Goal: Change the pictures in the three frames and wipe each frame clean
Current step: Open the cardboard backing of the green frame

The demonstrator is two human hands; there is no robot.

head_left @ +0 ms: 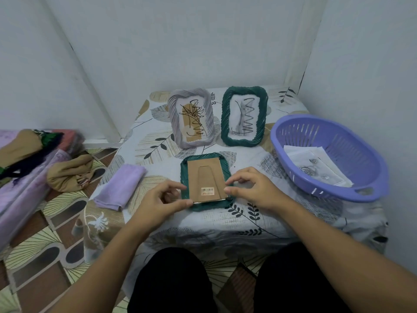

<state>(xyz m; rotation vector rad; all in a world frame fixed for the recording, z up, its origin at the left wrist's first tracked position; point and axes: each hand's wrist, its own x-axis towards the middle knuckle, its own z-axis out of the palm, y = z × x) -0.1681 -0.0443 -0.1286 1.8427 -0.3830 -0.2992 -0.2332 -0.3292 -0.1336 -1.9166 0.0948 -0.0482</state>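
Tabletop with a leafy cloth fills the middle. Purple basket of paper prints sits at right. Grey frame and green frame stand upper centre. A third green frame lies face down at centre, left hand and right hand pinching its cardboard backing at the near corners. Lilac cloth folded at left.

A dark green ribbed frame lay face down, its brown cardboard backing bearing a white barcode sticker. Behind stood a grey twisted-rope frame and a second green frame. A lilac cloth, a violet slotted basket and a leaf-patterned white tabletop cover completed the scene.
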